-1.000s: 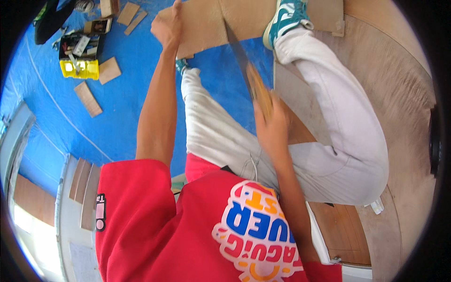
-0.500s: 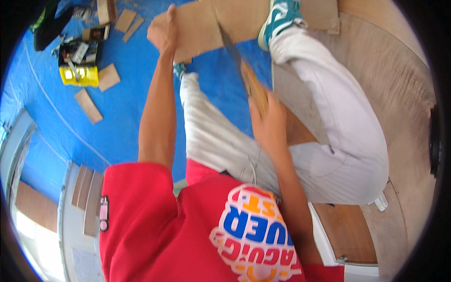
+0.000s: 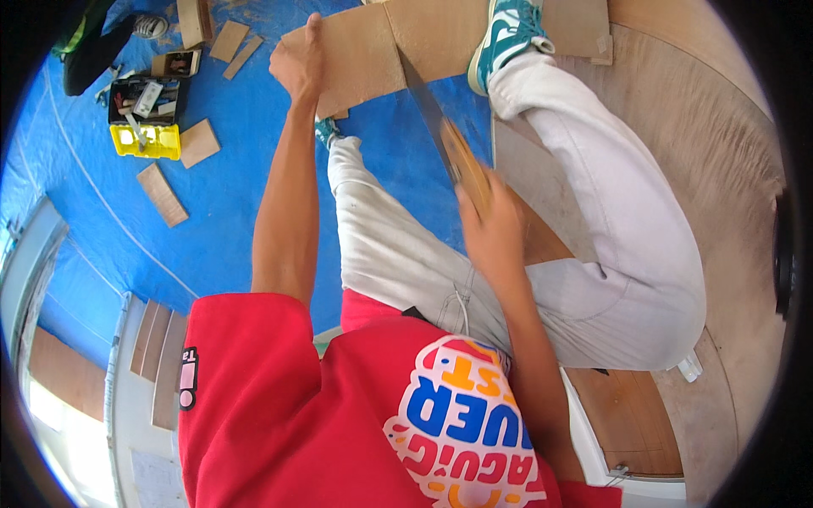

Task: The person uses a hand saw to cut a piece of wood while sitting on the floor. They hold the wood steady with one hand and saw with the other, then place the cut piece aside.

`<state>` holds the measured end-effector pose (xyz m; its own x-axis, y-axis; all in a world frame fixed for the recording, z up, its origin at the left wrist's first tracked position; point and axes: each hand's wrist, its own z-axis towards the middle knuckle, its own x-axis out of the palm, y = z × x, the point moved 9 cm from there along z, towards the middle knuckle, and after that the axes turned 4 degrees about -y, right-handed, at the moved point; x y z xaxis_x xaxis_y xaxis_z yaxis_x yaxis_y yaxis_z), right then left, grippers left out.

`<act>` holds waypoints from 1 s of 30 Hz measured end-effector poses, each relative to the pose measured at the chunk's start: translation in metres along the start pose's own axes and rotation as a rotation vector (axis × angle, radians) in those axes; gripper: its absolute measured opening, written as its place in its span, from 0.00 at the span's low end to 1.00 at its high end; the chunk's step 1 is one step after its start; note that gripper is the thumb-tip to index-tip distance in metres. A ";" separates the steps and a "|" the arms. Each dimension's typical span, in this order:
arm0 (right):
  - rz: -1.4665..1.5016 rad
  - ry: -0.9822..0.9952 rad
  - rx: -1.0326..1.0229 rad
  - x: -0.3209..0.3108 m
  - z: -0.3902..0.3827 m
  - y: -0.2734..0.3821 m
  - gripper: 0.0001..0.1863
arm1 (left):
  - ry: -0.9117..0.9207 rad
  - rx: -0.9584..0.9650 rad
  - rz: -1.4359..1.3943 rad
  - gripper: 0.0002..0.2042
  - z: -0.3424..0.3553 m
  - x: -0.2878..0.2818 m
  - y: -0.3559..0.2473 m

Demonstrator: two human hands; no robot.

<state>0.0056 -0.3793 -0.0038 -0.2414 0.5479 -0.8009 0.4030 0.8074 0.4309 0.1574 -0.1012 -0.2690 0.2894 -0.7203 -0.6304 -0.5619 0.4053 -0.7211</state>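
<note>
On blue tarp, yellow toolbox (open).

The flat brown fibreboard panel looks matt and slightly rough; the handsaw's grey metal blade is dull, its wooden handle smooth; the blue plastic floor sheet is faintly glossy.

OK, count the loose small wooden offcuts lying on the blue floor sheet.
4 for certain: two by the yellow toolbox, at and, and two near the top edge, at and. Others may be cut off or hidden.
</note>
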 end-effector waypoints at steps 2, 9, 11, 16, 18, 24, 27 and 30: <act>0.076 -0.002 0.158 -0.033 -0.037 -0.010 0.23 | -0.016 -0.060 -0.072 0.42 -0.003 -0.001 0.003; -0.069 0.033 -0.003 0.050 0.103 0.021 0.19 | -0.009 -0.004 -0.076 0.44 0.003 0.003 0.005; -0.012 0.037 -0.040 0.058 0.101 0.011 0.20 | -0.004 -0.050 -0.001 0.44 0.005 0.003 0.008; 0.031 -0.016 0.002 -0.011 -0.016 -0.010 0.24 | -0.023 -0.060 -0.138 0.44 -0.005 -0.003 0.002; 0.059 0.075 0.177 -0.013 -0.028 -0.014 0.23 | -0.025 -0.102 -0.127 0.44 -0.006 -0.003 0.005; 0.057 0.058 -0.001 0.051 0.093 0.023 0.23 | -0.012 -0.041 -0.086 0.43 -0.002 0.000 0.004; 0.070 0.035 0.050 0.040 0.065 -0.001 0.22 | 0.025 -0.025 0.002 0.42 -0.004 0.002 0.002; 0.063 -0.018 0.047 0.001 -0.006 -0.011 0.21 | 0.011 -0.086 -0.057 0.41 -0.001 0.000 0.002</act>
<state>-0.0044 -0.3864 -0.0068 -0.1988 0.5932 -0.7801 0.4576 0.7601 0.4613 0.1556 -0.1007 -0.2696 0.3143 -0.7475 -0.5851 -0.6092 0.3139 -0.7282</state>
